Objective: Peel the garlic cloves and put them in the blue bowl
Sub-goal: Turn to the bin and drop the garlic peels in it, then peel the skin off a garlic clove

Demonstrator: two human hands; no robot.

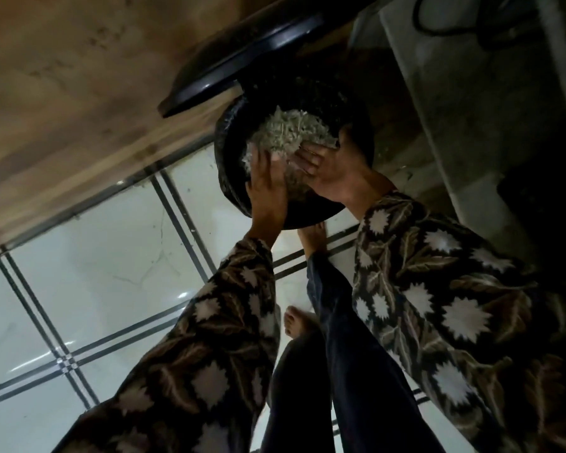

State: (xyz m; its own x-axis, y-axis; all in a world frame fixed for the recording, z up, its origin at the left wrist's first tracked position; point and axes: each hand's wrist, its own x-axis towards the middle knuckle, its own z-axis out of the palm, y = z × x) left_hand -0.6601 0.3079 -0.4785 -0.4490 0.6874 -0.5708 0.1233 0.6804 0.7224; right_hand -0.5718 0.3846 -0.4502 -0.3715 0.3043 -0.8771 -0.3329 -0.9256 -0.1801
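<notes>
A heap of pale, papery garlic peels [291,135] sits between my two hands over a black bin [232,188] lined with a black bag. My left hand [267,188] lies against the near left side of the heap with its fingers stretched out. On the right side, my right hand [334,171] presses the heap with its palm, thumb up. No garlic cloves and no blue bowl are in view.
The bin's black lid [242,60] stands open at its far left. The bin stands on a white tiled floor [111,256] beside a brown wall [62,93] and a grey cabinet [471,109]. My bare feet [311,237] are just in front of the bin.
</notes>
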